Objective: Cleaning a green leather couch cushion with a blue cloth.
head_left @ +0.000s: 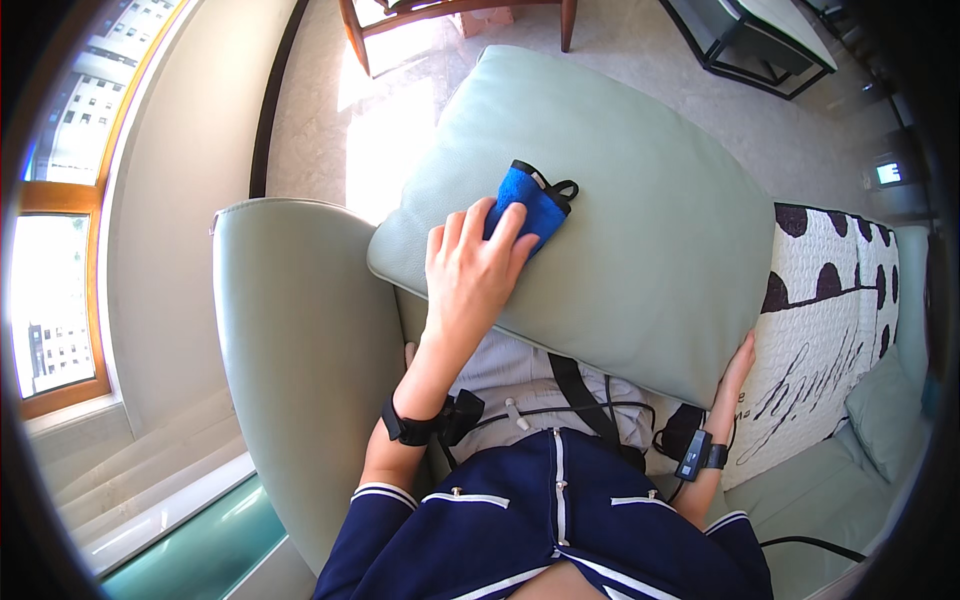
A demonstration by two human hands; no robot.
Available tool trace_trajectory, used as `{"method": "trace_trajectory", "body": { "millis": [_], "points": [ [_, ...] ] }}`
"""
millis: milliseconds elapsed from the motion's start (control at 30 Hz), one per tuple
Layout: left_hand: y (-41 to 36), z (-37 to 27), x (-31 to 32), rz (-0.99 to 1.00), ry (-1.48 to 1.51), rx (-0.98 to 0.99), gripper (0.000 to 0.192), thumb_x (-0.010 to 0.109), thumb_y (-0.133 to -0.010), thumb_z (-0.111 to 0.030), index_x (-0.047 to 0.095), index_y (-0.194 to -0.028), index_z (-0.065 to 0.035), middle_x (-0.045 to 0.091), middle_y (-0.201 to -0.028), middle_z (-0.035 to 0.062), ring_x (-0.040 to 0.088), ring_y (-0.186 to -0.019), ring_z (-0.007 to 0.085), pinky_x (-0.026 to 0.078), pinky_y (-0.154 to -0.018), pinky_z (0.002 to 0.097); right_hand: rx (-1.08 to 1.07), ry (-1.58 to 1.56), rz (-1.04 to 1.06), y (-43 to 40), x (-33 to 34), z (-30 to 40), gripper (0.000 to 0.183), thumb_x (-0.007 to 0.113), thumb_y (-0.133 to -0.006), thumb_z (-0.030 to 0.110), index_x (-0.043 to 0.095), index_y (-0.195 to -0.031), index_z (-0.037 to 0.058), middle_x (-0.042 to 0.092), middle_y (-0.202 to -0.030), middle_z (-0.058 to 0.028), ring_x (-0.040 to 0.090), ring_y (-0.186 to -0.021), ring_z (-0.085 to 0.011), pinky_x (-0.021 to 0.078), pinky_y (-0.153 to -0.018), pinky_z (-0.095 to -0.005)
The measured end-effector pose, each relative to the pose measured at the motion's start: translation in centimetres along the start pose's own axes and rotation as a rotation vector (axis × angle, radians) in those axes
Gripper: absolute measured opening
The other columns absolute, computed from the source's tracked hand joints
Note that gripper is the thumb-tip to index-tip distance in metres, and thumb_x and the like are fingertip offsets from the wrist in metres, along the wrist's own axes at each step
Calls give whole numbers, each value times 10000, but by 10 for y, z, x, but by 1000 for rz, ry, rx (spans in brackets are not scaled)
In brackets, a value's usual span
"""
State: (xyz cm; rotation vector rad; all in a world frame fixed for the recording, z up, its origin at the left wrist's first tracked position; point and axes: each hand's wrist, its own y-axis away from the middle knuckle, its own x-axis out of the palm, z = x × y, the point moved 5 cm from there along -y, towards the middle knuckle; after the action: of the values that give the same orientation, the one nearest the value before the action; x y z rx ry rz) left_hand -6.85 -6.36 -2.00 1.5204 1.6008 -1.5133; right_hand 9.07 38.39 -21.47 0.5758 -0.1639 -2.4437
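A pale green leather-like cushion (615, 210) lies tilted in front of me, over my lap. On its upper face my left hand (476, 259) grips a blue cloth (536, 214) with black edging and a black loop, pressing it to the surface. My right hand (739, 364) holds the cushion's right edge near the lower corner; its fingers are partly hidden behind it. Both wrists wear black straps with small devices.
A green sofa armrest (307, 322) stands at my left, near a window (56, 300). To my right lies a white quilted cover (810, 360) with dark patterns, beside a small green pillow (889, 412). Ahead are a wooden-framed seat (450, 22) and a black-framed table (780, 30). Black cables cross my lap.
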Motion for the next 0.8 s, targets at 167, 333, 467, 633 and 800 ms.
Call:
{"method": "trace_trajectory", "body": {
  "millis": [167,333,467,633,800],
  "points": [
    [21,-20,12,145,-238,71,584,625,-750,-421,489,-1236,-126,370,-1337,196,436,-1108,338,360,-872,418,21,-19,26,3,2,3,522,367,-927,375,534,-1120,-81,590,-1067,-135,570,-943,-202,432,-835,-293],
    [29,-31,17,116,-309,44,605,649,-734,-379,487,-1238,-87,384,-1335,175,435,-1133,330,349,-884,420,-15,29,0,0,1,2,525,366,-930,378,527,-1131,-79,586,-1074,-134,566,-952,-199,427,-841,-293],
    [21,-12,21,12,-132,-28,524,659,-745,-323,512,-1192,-91,459,-1274,143,453,-1115,305,341,-901,392,1,11,10,1,0,2,523,364,-931,377,526,-1132,-79,584,-1076,-133,563,-956,-199,425,-843,-294],
    [17,5,25,-29,-72,-43,487,687,-718,-215,527,-1170,-131,507,-1202,107,480,-1018,302,355,-879,393,-12,6,15,4,3,7,524,357,-933,373,517,-1142,-80,578,-1090,-134,557,-968,-201,418,-853,-295],
    [18,5,26,-51,-102,-8,444,657,-721,-109,544,-1150,-122,523,-1172,113,491,-911,311,392,-832,383,-10,14,9,4,2,7,525,356,-934,371,512,-1148,-82,571,-1104,-141,551,-982,-207,412,-864,-294]
  ]
}}
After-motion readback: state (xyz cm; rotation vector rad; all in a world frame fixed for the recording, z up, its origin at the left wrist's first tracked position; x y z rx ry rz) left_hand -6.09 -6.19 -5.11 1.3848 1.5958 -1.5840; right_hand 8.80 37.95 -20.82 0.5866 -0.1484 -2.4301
